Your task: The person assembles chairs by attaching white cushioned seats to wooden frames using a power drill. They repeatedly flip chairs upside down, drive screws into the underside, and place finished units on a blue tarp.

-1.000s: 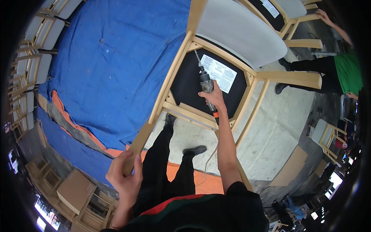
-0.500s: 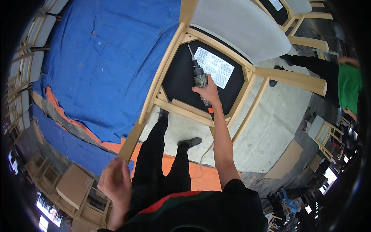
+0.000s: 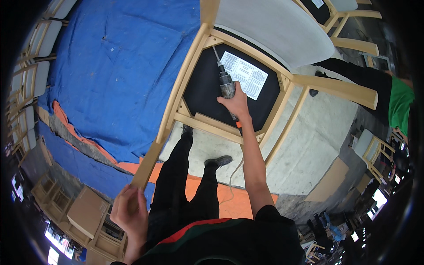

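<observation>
A wooden chair (image 3: 212, 125) lies tipped so that its underside faces me, with black fabric (image 3: 201, 90) inside the seat frame and a white printed label (image 3: 245, 75) stuck on it. My right hand (image 3: 236, 102) is wrapped around a power screwdriver (image 3: 226, 85) with a cord and an orange part at its rear. Its long bit reaches to the seat frame's upper left corner block; whether the tip touches a screw is too small to tell. At the lower left, my left hand (image 3: 129, 211) grips the end of a chair leg (image 3: 148, 165).
Blue sheeting (image 3: 119, 75) spreads at the left, with more chairs (image 3: 37, 79) stacked beyond. A cardboard box (image 3: 87, 211) stands at lower left. Another person in a green top (image 3: 401, 104) is at the right, near another upturned chair (image 3: 349, 44). A cable trails by my feet.
The screwdriver and my right hand have shifted very slightly left and up, along with the chair in view. Both hands keep their holds. The person in green has moved a little.
</observation>
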A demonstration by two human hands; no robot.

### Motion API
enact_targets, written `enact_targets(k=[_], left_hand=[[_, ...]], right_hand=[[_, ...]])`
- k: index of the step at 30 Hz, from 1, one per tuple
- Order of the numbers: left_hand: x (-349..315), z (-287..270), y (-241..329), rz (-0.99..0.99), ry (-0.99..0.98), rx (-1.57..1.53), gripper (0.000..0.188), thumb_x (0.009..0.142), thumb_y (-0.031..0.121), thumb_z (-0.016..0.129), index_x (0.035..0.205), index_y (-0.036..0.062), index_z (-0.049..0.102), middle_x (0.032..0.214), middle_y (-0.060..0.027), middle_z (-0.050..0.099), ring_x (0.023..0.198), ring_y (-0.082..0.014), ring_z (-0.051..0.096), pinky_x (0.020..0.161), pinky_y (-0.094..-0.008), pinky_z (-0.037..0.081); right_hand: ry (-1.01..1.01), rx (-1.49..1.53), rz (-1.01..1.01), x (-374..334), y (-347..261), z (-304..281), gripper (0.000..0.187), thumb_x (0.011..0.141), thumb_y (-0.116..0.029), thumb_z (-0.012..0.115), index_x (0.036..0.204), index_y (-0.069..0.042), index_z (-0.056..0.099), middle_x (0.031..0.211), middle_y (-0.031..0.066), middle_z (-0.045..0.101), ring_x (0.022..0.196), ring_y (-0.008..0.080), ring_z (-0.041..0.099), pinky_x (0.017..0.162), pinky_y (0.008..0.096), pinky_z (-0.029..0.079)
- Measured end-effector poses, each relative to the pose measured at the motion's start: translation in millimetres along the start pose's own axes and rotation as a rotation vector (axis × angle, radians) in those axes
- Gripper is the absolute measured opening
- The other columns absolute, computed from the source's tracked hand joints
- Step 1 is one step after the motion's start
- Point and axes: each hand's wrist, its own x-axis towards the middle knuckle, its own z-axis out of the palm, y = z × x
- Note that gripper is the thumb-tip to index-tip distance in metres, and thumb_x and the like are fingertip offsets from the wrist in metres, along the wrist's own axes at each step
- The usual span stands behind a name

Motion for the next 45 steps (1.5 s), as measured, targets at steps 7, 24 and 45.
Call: enact_targets(k=[7,24,45], left_hand=[[4,-5,-3,0.088,-0.097,0.032,0.015,0.072,-0.002,0.076,0.075,0.0010,0.062,0.075,-0.0125,0.068,0.091,-0.0330,0.071,0.077,-0.0376,0.054],[3,-7,-9,0.139,-0.183,0.051,0.019,0.067,-0.001,0.081,0.073,0.0054,0.064,0.078,-0.0099,0.069,0.095,-0.0327,0.069,0.076,-0.0378,0.054],[-1,-10,-19,0.235,-0.237,0.019,0.019,0.068,0.002,0.080,0.074,0.0069,0.063,0.077,-0.0070,0.068,0.098,-0.0366,0.067,0.082,-0.0421,0.053]], right_hand=[[0.152,-0.235,0.033,2,3,27,0.078,0.067,-0.029,0.076,0.129,-0.001,0.038,0.094,0.0292,0.065,0.085,0.0474,0.064,0.076,0.0491,0.053],[0.092,-0.103,-0.019,6,3,22,0.075,0.067,-0.030,0.078,0.121,0.006,0.040,0.085,0.0260,0.066,0.078,0.0419,0.067,0.073,0.0462,0.054],[0.114,-0.132,0.073,3,3,33,0.082,0.068,-0.035,0.079,0.129,0.002,0.037,0.092,0.0302,0.066,0.086,0.0465,0.065,0.078,0.0486,0.052]])
